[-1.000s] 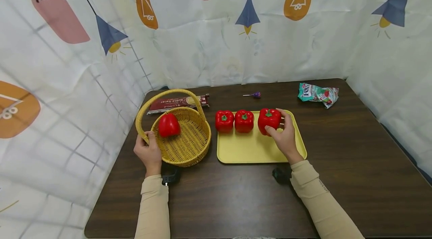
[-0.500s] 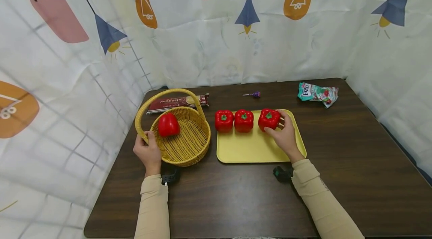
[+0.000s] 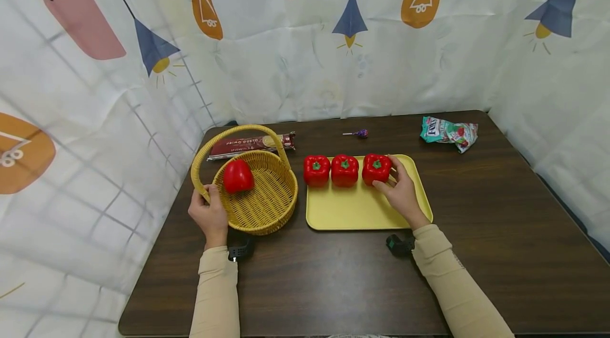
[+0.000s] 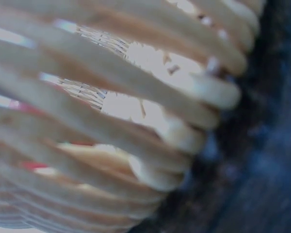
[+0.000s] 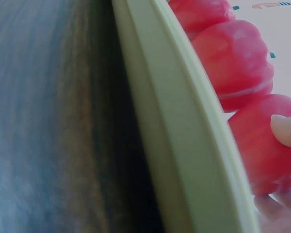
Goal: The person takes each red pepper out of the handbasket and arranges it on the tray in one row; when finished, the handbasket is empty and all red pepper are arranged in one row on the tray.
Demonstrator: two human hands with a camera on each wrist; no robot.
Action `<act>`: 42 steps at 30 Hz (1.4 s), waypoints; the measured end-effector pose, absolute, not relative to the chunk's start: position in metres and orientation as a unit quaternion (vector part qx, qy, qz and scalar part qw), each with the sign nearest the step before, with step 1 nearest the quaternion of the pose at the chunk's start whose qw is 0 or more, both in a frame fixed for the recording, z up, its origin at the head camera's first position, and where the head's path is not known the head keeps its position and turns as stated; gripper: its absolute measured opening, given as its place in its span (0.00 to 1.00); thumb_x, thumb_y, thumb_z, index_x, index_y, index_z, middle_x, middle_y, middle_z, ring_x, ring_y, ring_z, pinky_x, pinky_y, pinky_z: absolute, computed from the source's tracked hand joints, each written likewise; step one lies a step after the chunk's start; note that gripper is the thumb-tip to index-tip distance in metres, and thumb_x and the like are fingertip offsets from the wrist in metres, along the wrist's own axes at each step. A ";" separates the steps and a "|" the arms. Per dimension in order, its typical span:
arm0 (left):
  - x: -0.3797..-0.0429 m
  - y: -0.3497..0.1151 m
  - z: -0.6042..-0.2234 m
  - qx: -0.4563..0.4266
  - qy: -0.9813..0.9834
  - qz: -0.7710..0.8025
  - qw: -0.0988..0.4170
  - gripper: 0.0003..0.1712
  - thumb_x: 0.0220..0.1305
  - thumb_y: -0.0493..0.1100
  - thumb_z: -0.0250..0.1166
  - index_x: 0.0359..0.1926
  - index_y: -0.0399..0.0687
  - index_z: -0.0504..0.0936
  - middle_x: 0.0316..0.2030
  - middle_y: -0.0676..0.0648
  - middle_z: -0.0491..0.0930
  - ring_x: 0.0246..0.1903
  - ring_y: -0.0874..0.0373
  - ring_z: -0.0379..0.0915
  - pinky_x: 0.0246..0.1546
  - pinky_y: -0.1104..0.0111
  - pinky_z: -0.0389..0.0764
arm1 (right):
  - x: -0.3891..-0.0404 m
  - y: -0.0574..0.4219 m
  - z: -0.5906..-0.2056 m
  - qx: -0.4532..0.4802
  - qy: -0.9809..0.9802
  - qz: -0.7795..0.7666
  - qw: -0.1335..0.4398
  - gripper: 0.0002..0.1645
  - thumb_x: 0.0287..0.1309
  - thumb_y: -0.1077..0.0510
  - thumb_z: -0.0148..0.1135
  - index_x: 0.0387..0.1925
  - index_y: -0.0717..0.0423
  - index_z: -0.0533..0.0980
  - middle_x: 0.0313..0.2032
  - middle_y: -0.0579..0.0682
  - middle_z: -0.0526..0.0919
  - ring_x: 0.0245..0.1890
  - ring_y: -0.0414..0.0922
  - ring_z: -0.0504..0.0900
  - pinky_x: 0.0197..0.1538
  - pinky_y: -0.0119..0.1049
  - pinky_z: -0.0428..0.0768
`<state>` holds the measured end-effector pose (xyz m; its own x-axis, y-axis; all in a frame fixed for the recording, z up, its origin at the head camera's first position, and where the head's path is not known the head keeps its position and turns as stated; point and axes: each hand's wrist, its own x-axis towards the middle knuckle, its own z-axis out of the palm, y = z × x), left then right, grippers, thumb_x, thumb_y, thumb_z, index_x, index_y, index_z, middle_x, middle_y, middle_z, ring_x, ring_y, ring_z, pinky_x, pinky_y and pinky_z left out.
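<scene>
In the head view my left hand [image 3: 208,214] grips the near-left end of the yellow wicker basket's handle [image 3: 196,168]. A red bell pepper [image 3: 238,176] lies inside the basket [image 3: 262,211] on its left side. My right hand [image 3: 402,192] holds another bell pepper [image 3: 376,168] at the far side of the yellow tray [image 3: 362,211], thumb on its near side and fingers at its right. Two more peppers, a middle one [image 3: 344,170] and a left one [image 3: 316,170], stand in a row beside it. Basket weave [image 4: 136,111] fills the left wrist view, hiding the left hand there.
Behind the basket lies a dark red spaghetti packet [image 3: 252,145]. A purple-wrapped lollipop [image 3: 362,133] rests at the back of the brown table [image 3: 333,285]. A teal Fox's candy bag [image 3: 449,133] is at the back right. Printed curtains surround the table on three sides.
My right hand has lowered its pepper onto the tray and shifted it slightly left, closer to the other two. The left hand and basket have stayed in place.
</scene>
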<state>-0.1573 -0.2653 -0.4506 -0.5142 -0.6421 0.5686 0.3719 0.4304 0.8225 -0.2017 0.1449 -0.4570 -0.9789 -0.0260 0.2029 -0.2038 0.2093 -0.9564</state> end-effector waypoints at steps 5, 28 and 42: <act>-0.159 -0.265 -0.451 0.091 -0.692 -0.521 0.492 0.16 0.67 0.39 0.62 0.34 0.24 0.77 0.26 0.60 0.73 0.27 0.72 0.65 0.31 0.76 0.65 | -0.203 0.145 -0.458 0.075 -0.770 0.630 0.060 0.47 0.56 0.71 0.64 0.72 0.67 0.51 0.67 0.68 0.60 0.66 0.65 0.63 0.62 0.54 0.66; -0.159 -0.265 -0.451 0.095 -0.695 -0.515 0.492 0.16 0.68 0.40 0.61 0.35 0.24 0.78 0.27 0.61 0.74 0.26 0.71 0.65 0.30 0.76 0.65 | -0.219 0.153 -0.486 0.081 -0.770 0.628 0.078 0.49 0.58 0.67 0.65 0.74 0.61 0.50 0.71 0.63 0.56 0.69 0.63 0.59 0.67 0.56 0.61; -0.159 -0.263 -0.450 0.105 -0.690 -0.518 0.495 0.16 0.67 0.39 0.62 0.35 0.24 0.78 0.26 0.62 0.73 0.26 0.71 0.65 0.31 0.76 0.66 | -0.181 0.130 -0.417 0.122 -0.777 0.569 0.242 0.32 0.53 0.76 0.61 0.61 0.72 0.67 0.62 0.69 0.66 0.59 0.62 0.66 0.61 0.63 0.66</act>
